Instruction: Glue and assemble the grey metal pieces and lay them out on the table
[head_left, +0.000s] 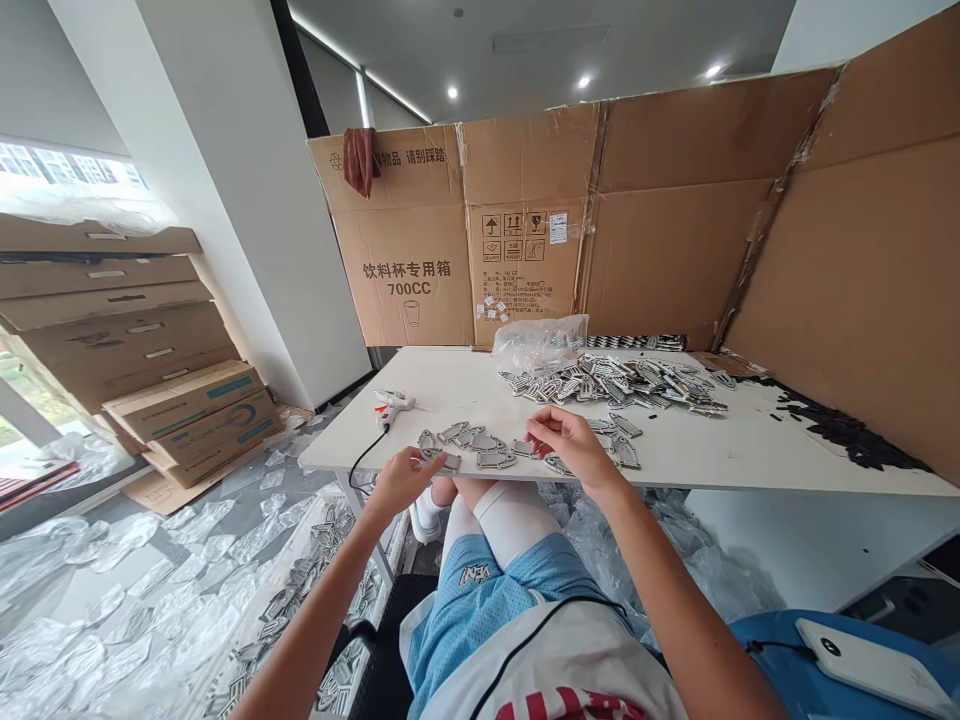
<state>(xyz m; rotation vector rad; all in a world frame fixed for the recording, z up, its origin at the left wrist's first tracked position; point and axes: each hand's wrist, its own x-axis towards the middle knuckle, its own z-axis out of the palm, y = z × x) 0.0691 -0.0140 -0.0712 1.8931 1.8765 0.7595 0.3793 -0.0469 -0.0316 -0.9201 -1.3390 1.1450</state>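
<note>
My left hand (405,477) is at the front edge of the white table, its fingers closed at the end of a flat silver looped piece (451,462). My right hand (571,444) is bent over the tabletop, thumb and fingers pinching the end of another silver looped piece (522,449). Several similar pieces (486,442) lie between and behind my hands. More of them (625,452) rest to the right of my right hand. What kind of fitting they are is too small to tell.
A large pile of silver pieces (637,382) lies at the back beside a clear plastic bag (541,343). A corded glue gun (391,406) rests at the left. Black strips (855,430) are scattered at the right. Cardboard panels (667,220) wall the table; plastic wrappers (150,600) litter the floor.
</note>
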